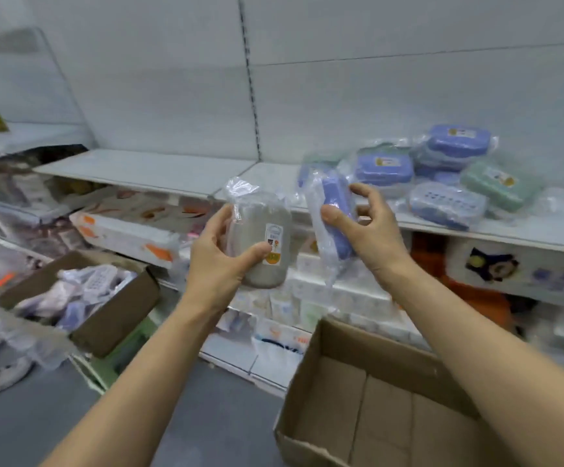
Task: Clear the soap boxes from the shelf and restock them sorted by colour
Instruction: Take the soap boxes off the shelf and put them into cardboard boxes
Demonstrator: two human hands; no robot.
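Note:
My left hand [220, 254] grips a grey soap box [263, 246] wrapped in clear plastic, held upright in front of the shelf edge. My right hand [365, 224] holds a blue soap box [336, 210] in plastic, turned on its edge, thumb on its front. Both boxes hang just below and in front of the white shelf [159, 170]. On the right part of that shelf lies a loose pile of wrapped soap boxes, mostly blue [383, 170], with a green one [498, 185].
An empty cardboard box [378, 399] stands open at the lower right under my right arm. A second cardboard box [112, 315] at the left holds several wrapped soap boxes. Lower shelves carry packaged goods. The left half of the white shelf is bare.

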